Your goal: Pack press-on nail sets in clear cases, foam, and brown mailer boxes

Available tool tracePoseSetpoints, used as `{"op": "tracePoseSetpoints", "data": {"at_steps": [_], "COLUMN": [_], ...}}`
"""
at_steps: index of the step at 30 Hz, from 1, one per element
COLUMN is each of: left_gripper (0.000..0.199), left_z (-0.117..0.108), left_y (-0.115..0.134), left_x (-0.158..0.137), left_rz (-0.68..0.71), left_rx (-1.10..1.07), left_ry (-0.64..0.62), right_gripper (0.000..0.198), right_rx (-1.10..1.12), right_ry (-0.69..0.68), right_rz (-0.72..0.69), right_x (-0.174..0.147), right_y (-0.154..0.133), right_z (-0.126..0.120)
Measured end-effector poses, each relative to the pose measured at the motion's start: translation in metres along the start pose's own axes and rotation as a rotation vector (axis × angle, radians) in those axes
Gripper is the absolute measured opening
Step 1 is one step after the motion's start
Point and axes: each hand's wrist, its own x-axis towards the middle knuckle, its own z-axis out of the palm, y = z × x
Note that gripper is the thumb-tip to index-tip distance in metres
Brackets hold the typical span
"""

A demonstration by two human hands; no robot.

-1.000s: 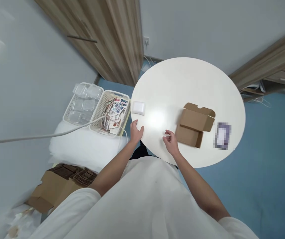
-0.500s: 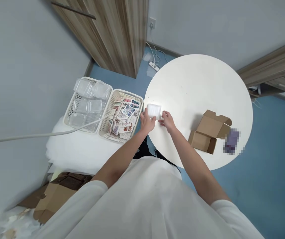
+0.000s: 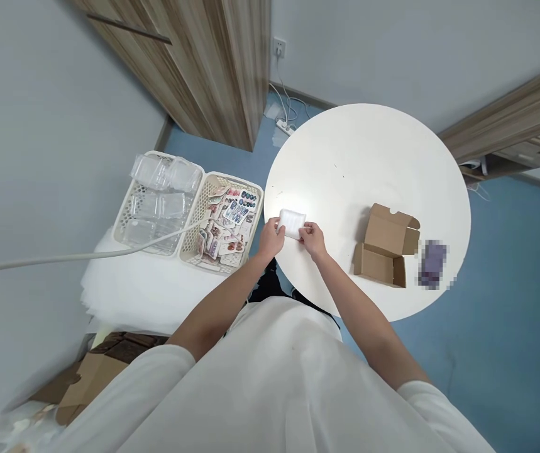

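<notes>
While the round white tabletop [image 3: 392,163] spreads right of mid-frame, an open brown cardboard box [image 3: 385,242] sits over on the right, probably parked there for elbow room. Left hand [image 3: 271,240] and right hand [image 3: 314,241] are pinching a small white rectangular packet [image 3: 292,223] mid-frame from opposite sides, likely just keeping it steady.

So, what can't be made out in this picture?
Head view:
White packet: underside, hidden by its own top.
Purple item: details, blurred by pixelation.
Printed cards: lettering, too small.
Lower-left carton: one side, hidden by the sleeve.
Right-hand cabinet: remainder, cut off by the edge.
</notes>
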Motion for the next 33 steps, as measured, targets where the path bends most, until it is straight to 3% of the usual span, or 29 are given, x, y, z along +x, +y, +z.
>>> {"op": "tracePoseSetpoints", "data": {"at_steps": [6, 11, 18, 23, 27, 33], "left_gripper": [0.028, 0.032, 0.034, 0.038, 0.039, 0.044], "left_z": [0.013, 0.033, 0.096, 0.152, 0.180, 0.194], "left_y": [0.003, 0.033, 0.122, 0.161, 0.155, 0.122], "left_x": [-0.031, -0.057, -0.082, -0.091, -0.094, -0.110], "left_rz": [-0.021, 0.095, 0.346, 0.400, 0.315, 0.273], "left_rx": [-0.013, -0.078, -0.085, -0.013, 0.088, 0.381], "left_ry": [0.028, 0.165, 0.077, -0.121, -0.213, -0.294], "right_gripper": [0.031, 0.032, 0.035, 0.033, 0.029, 0.022], "right_rx": [-0.097, -0.109, -0.077, -0.070, -0.109, -0.256], "right_ry": [0.007, -0.023, 0.138, 0.273, 0.310, 0.270], "right_rz": [-0.154, -0.391, -0.611, -0.576, -0.455, -0.291], "right_x": [-0.017, -0.041, -0.062, -0.057, -0.054, -0.065], "right_y": [0.009, -0.010, -0.025, -0.004, 0.031, 0.076], "right_z": [-0.025, -0.063, -0.182, -0.253, -0.267, -0.249]}}
